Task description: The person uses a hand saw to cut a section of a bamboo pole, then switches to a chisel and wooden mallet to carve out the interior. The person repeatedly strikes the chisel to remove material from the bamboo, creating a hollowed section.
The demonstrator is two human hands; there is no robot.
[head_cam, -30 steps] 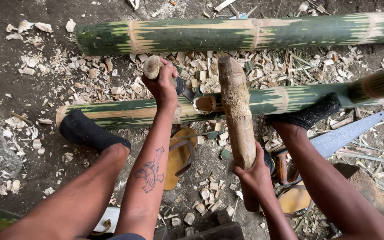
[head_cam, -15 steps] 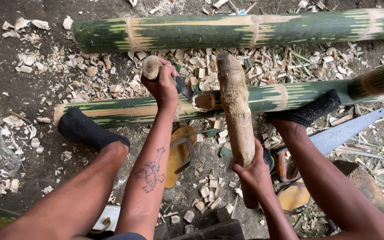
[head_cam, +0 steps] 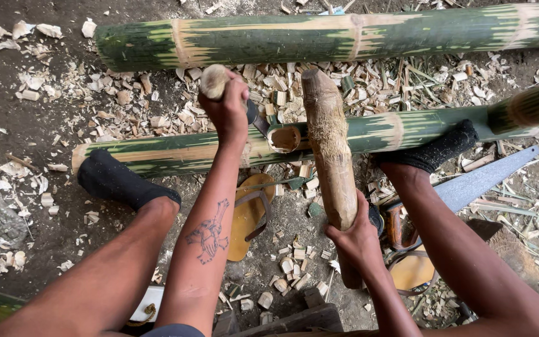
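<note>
You see green bamboo poles streaked pale yellow, at twelve o'clock of a tan wooden club. Black socks pin the nearer pole; an ochre sandal lies at six.

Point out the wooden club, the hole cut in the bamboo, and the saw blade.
wooden club (head_cam: pixel 329 143), head view, middle of its thick shaft.
hole (head_cam: pixel 284 138), head view, its pale rim in the near bamboo pole.
saw blade (head_cam: pixel 485 178), head view, flat of the blade.

No packages, no labels, no signs, no screens in view
</note>
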